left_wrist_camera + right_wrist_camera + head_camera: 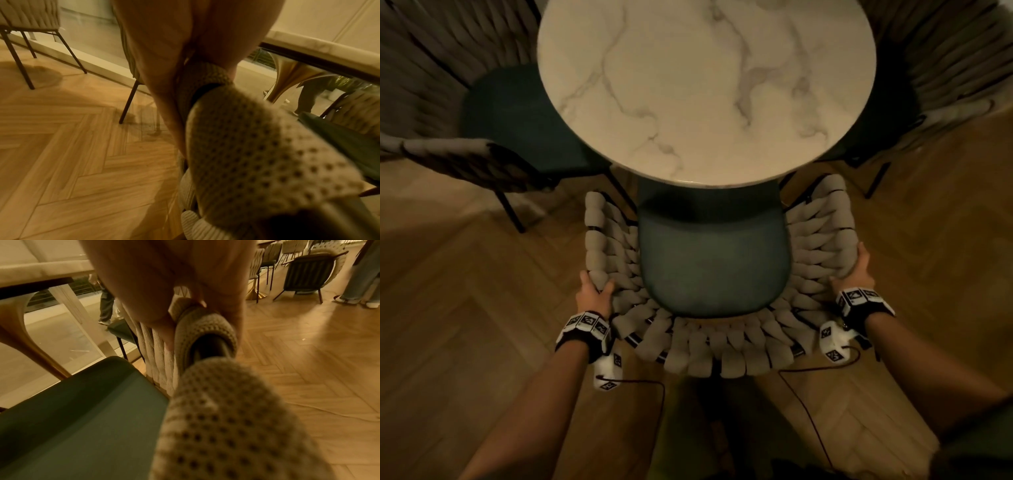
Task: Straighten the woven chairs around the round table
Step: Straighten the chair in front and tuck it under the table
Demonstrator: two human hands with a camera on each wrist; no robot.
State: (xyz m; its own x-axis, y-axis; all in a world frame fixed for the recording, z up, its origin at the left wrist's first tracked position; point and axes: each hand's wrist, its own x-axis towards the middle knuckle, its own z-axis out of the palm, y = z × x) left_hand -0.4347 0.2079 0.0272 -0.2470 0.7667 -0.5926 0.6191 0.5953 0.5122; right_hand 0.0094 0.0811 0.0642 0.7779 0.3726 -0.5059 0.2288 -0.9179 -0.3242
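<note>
A woven chair (714, 356) with beige knitted cords and a green seat cushion (714, 263) stands in front of me, its seat partly under the round marble table (705, 89). My left hand (594, 291) grips the chair's left rim, thumb inside, fingers outside. My right hand (854, 272) grips the right rim the same way. In the left wrist view my left hand (180, 65) wraps a knitted cord (257, 154). In the right wrist view my right hand (185, 293) closes on a cord (205, 331) over the dark frame tube.
Two more woven chairs stand at the table, one at the left (465, 137) and one at the right (935, 85). Herringbone wood floor (465, 308) surrounds them. Other tables, chairs (308, 270) and a standing person's legs (362, 275) are off to the right.
</note>
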